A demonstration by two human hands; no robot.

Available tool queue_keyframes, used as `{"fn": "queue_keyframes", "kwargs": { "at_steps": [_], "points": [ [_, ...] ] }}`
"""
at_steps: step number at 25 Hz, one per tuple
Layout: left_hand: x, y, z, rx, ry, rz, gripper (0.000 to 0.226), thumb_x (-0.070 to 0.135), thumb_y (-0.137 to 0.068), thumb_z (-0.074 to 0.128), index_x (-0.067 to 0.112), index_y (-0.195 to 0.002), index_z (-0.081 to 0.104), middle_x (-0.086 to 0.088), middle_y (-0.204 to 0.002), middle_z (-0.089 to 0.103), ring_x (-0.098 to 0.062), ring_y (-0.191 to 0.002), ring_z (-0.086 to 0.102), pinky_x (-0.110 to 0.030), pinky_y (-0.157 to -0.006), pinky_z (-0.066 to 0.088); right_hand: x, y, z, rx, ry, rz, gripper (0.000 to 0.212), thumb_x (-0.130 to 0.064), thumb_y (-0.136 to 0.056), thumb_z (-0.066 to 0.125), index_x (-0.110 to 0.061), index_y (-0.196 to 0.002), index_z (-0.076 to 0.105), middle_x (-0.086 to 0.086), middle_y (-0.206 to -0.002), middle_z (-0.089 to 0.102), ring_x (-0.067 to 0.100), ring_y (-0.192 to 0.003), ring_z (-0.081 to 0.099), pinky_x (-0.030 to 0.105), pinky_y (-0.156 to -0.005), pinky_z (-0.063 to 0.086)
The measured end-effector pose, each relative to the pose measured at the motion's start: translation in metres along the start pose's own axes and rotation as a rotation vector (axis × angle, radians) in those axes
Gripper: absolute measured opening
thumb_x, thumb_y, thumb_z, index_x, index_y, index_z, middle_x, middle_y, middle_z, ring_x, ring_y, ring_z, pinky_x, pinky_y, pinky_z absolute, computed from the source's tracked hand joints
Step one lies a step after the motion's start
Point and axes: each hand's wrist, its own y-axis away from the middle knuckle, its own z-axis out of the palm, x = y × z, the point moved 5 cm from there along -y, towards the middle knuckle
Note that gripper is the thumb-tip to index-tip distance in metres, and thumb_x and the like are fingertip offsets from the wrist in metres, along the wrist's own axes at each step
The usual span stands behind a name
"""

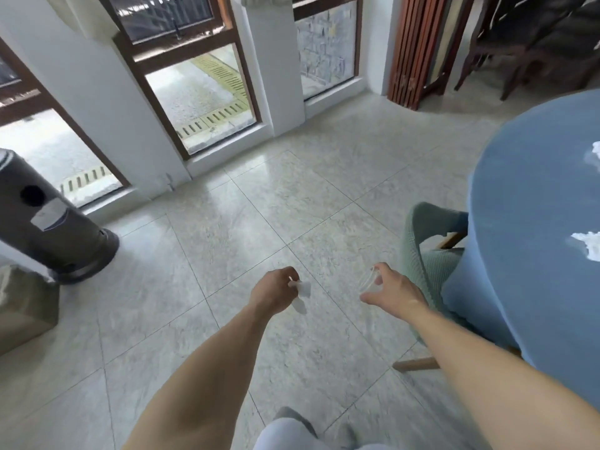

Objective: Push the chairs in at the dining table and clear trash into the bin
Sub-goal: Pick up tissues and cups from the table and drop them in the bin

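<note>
While both arms reach out over the tiled floor beside the blue-clothed dining table, the left hand pinches a crumpled white tissue and the right hand curls round a clear plastic cup. Just past the right hand a green chair sits tucked against the table, on which two more white scraps lie. Far left of the table stands a dark cylindrical bin.

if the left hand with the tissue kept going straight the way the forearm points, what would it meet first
Probably nothing close. The left hand, pinching a tissue, points up the picture over bare floor toward the window. The grey bin stands well left of that line. Depth is hard to judge.
</note>
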Motion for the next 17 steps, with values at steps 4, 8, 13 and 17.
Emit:
{"fn": "queue_keyframes", "kwargs": {
  "at_steps": [4,8,13,17],
  "points": [
    [0.049,-0.088,-0.003,-0.050,-0.046,0.112,0.019,0.023,-0.086,0.049,0.036,-0.090,0.062,0.009,-0.088,0.065,-0.009,-0.067,0.058,-0.025,-0.055,0.042,0.027,-0.046,-0.037,0.066,-0.039,0.121,0.080,-0.050,-0.073,0.069,-0.030,-0.142,0.033,-0.006,-0.118,0.052,0.021,-0.106,0.056,0.037,-0.086,0.048],
    [0.108,-0.186,0.000,-0.140,-0.066,0.269,0.017,0.022,-0.086,0.051,0.036,-0.086,0.061,0.009,-0.085,0.066,-0.011,-0.069,0.059,-0.025,-0.054,0.040,0.054,-0.093,-0.074,0.149,-0.053,0.261,0.073,-0.047,-0.075,0.069,-0.030,-0.138,0.036,-0.003,-0.127,0.055,0.023,-0.111,0.056,0.037,-0.089,0.048],
    [0.194,-0.299,0.002,-0.267,-0.116,0.467,0.021,0.018,-0.084,0.049,0.031,-0.089,0.066,0.002,-0.087,0.068,-0.017,-0.070,0.061,-0.025,-0.053,0.039,0.080,-0.138,-0.124,0.291,-0.091,0.484,0.072,-0.050,-0.079,0.071,-0.029,-0.139,0.037,-0.002,-0.127,0.058,0.023,-0.115,0.057,0.037,-0.090,0.048],
    [0.272,-0.354,0.012,-0.361,-0.180,0.659,0.025,0.013,-0.083,0.051,0.023,-0.095,0.070,-0.001,-0.088,0.070,-0.024,-0.079,0.064,-0.023,-0.050,0.037,0.097,-0.154,-0.156,0.419,-0.147,0.615,0.065,-0.049,-0.078,0.072,-0.027,-0.131,0.042,-0.004,-0.119,0.058,0.023,-0.113,0.058,0.037,-0.087,0.048]
  ]
}}
